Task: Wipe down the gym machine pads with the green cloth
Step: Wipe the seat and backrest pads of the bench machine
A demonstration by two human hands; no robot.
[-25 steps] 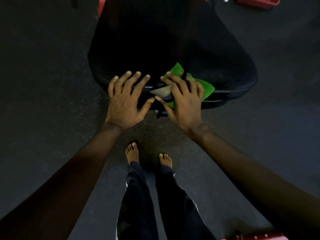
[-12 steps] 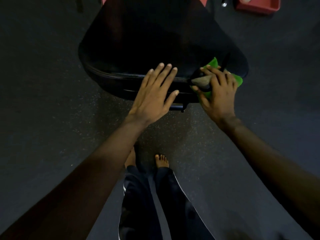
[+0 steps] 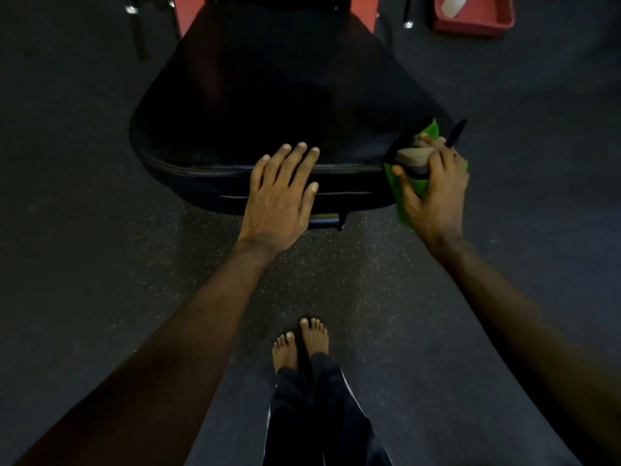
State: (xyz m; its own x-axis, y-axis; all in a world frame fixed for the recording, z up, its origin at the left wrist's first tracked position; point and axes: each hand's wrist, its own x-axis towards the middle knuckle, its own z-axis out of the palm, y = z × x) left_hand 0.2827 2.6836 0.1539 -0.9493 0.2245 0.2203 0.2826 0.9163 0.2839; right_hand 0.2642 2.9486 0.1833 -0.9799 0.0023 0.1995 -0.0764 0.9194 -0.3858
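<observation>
Green cloth in right hand, pad corner

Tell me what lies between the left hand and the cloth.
Only the bare front edge of the pad, in the head view. The left hand rests flat on it; the right hand grips the cloth at its right corner.

Dim, murky light – the black seat pad swallows nearly all detail. Corners fall darker still, wide-angle bending shows at the edges, and everything looks slightly soft and grainy.
</observation>
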